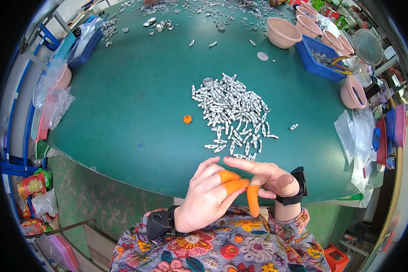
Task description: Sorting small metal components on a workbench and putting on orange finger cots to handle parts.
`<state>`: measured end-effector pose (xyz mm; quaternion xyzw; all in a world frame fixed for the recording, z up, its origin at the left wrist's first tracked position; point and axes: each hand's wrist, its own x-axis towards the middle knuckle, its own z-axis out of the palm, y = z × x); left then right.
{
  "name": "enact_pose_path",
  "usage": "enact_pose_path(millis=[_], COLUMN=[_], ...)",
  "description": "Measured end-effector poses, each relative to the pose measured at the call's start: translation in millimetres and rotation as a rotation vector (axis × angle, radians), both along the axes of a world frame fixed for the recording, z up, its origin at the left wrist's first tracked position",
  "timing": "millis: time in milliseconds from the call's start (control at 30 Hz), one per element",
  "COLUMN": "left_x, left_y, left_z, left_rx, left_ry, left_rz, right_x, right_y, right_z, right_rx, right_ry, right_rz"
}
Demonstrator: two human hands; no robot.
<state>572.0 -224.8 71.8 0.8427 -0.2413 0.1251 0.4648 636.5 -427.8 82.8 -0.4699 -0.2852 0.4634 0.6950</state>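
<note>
My left hand (208,190) is in front of my body at the table's near edge, with orange finger covers (230,176) on two fingers. Its thumb and covered fingertips pinch together at the upper end of another orange finger cover (253,199), worn on a downward-pointing finger of my right hand. That right hand (269,177) has its index finger stretched toward the left and holds no part. Just beyond both hands lies a heap of small silvery metal parts (231,102), with several loose ones at its near side.
An orange plastic piece (187,119) lies left of the heap on the green table (122,113). Pink bowls (283,33) and a blue bin (319,58) with pliers-like handles line the right side. Plastic bags (358,140) hang at the right edge. More metal parts (190,9) cover the far end.
</note>
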Motion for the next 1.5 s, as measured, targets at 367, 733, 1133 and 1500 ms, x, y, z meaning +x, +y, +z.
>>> enact_pose_path(millis=[367, 733, 1133, 1500], left_x=[-2.6, -4.1, 12.5, 171.4], left_y=[4.2, -0.2, 2.9, 52.0], left_z=[-0.5, -3.1, -15.8, -39.1], left_rx=[0.054, 0.183, -0.311, 0.346], left_ry=[-0.003, -0.034, 0.452, -0.135], left_rz=[-0.041, -0.007, -0.265, 0.616], right_x=[-5.1, -8.0, 5.7, 4.7], right_y=[-3.6, -3.9, -15.6, -75.0], right_z=[-0.9, -2.0, -12.7, 6.6], right_rx=[-0.155, -0.125, 0.128, -0.115], right_ry=[-0.054, -0.174, -0.207, -0.1], right_rz=[0.031, -0.006, 0.32, -0.637])
